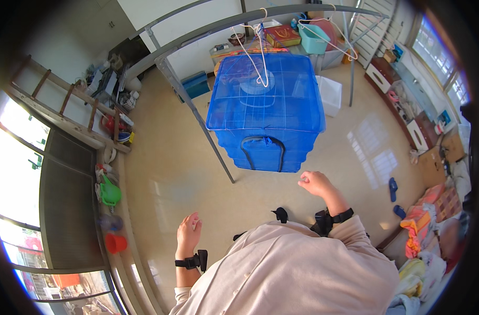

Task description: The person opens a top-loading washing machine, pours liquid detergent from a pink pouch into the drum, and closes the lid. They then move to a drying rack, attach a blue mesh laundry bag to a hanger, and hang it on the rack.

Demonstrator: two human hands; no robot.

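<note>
A blue hanging mesh drying net (263, 114) with several tiers hangs in front of me from a metal rack. On its near side a dark zipper (263, 138) traces an arch. My right hand (317, 183) is just below and right of the net's lower corner, apart from it, with its fingers loosely bent and nothing visible in them. Lower and to the left, my left hand (189, 233) hangs over the floor, holding nothing, its fingers half curled. Each wrist wears a black strap with a small device. Inside the net, a pale round shape (257, 82) shows through the mesh.
The grey metal rack (247, 17) carries white wire hangers (329, 21); one leg comes down left of the net. Behind stand a turquoise basin (313, 39) and a white box (329, 96). A wooden ladder (66, 98) is at left. Blue slippers (393, 189) lie at right.
</note>
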